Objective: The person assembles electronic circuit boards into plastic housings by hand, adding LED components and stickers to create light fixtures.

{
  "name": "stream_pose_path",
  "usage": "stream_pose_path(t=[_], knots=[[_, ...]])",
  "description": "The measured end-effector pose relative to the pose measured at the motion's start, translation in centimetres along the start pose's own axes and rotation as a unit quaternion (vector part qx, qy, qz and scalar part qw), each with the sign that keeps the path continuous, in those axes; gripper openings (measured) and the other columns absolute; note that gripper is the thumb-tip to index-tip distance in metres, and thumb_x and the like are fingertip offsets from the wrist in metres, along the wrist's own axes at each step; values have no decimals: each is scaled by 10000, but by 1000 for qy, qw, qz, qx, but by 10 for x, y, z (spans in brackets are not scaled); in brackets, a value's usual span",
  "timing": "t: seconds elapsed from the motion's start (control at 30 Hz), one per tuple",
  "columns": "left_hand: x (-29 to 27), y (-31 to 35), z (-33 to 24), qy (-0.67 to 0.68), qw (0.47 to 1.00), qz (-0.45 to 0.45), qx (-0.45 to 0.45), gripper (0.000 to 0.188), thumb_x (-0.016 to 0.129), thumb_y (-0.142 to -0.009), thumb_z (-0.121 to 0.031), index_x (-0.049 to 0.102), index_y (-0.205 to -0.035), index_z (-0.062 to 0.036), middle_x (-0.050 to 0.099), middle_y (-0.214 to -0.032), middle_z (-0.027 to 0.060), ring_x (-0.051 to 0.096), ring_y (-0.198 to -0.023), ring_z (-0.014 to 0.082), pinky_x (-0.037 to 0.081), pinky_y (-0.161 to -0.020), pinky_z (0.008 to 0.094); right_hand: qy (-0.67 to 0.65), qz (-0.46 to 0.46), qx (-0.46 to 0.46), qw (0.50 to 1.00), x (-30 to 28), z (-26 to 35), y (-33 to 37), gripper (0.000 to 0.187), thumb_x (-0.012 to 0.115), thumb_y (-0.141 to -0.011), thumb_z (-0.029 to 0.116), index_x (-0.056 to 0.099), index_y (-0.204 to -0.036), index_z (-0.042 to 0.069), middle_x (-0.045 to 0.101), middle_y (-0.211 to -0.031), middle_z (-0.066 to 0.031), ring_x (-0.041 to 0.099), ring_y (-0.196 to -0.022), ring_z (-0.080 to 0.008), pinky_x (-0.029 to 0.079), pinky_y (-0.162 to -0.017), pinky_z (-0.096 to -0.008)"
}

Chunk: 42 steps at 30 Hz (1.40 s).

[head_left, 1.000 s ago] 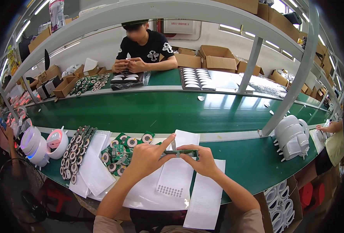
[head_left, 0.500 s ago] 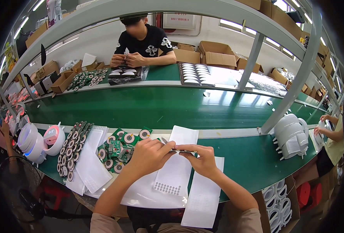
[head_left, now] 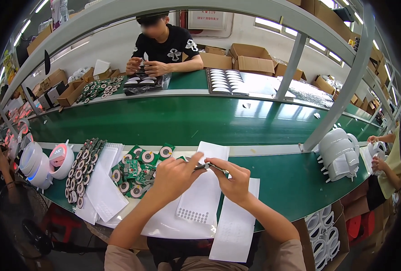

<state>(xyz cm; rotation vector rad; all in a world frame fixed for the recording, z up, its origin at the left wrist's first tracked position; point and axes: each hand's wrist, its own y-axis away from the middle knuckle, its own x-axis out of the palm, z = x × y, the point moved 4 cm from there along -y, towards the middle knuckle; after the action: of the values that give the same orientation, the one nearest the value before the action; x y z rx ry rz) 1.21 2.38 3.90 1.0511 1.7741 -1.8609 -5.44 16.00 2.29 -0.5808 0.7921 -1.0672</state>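
Above the white sheets, my two hands meet at about the same height. My right hand (head_left: 233, 181) is closed on a small circuit board (head_left: 217, 168), seen nearly edge-on and tilted. My left hand (head_left: 175, 178) is closed, its index finger blurred and raised, against a thin dark grey piece (head_left: 201, 166) by the board's left end. I cannot tell what kind of thing that piece is. Below the hands lies a white sheet (head_left: 195, 198) with rows of small grey round dots. Another white sheet (head_left: 235, 226) lies to its right, under my right forearm.
Loose green circuit boards with round coils (head_left: 135, 169) lie left of my hands. Beside them is a stacked row of coil boards (head_left: 84, 174). White round devices (head_left: 35, 165) stand far left, white housings (head_left: 339, 156) right. Across the green belt (head_left: 164, 119) a co-worker (head_left: 169, 47) handles small parts.
The board in my right hand has tipped from nearly level to slanting down rightward. My left index finger has lifted, and the grey piece now shows between the hands.
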Motion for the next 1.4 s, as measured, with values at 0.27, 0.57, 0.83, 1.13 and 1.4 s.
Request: stream_pose_path(t=[0.27, 0.57, 0.83, 1.13, 1.4], knots=[[-12, 5, 23, 7, 995, 81, -65, 426, 677, -754, -254, 522, -1116, -93, 593, -594, 56, 584, -527, 238, 428, -504, 338, -182, -34, 183, 966, -19, -19, -14, 188, 528, -884, 32, 561, -1038, -70, 642, -887, -140, 631, -839, -175, 509, -777, -287], [-49, 5, 55, 236, 943, -32, -231, 408, 604, -829, -102, 470, -1208, -33, 635, -900, 187, 636, -738, 271, 478, -670, 315, -380, 20, 429, 819, -13, -59, -3, 228, 458, -898, 99, 509, -1065, -47, 594, -968, -162, 612, -869, -214, 510, -783, -323], [-57, 16, 84, 367, 874, -41, -316, 419, 574, -852, -90, 449, -1246, -21, 621, -963, 87, 552, -835, 102, 440, -736, 223, -281, 226, 495, 790, 12, -55, 13, 218, 526, -869, 87, 560, -1019, -66, 606, -909, -119, 621, -814, -187, 528, -768, -320], [-31, 8, 57, 304, 925, 96, -207, 476, 604, -832, -167, 439, -1266, -62, 641, -888, 174, 632, -745, 225, 480, -702, 312, 211, 355, 134, 901, 12, -35, 9, 469, 728, -714, 174, 552, -1091, -43, 553, -1144, -133, 512, -1059, -205, 418, -892, -334], [-8, 4, 8, 129, 960, 229, -95, 556, 658, -783, -242, 452, -1293, -160, 642, -924, 128, 626, -707, 291, 489, -640, 358, -170, 160, 217, 948, 9, -24, 5, 176, 649, -804, 68, 619, -942, -38, 621, -707, -36, 543, -646, -47, 470, -605, -203]])
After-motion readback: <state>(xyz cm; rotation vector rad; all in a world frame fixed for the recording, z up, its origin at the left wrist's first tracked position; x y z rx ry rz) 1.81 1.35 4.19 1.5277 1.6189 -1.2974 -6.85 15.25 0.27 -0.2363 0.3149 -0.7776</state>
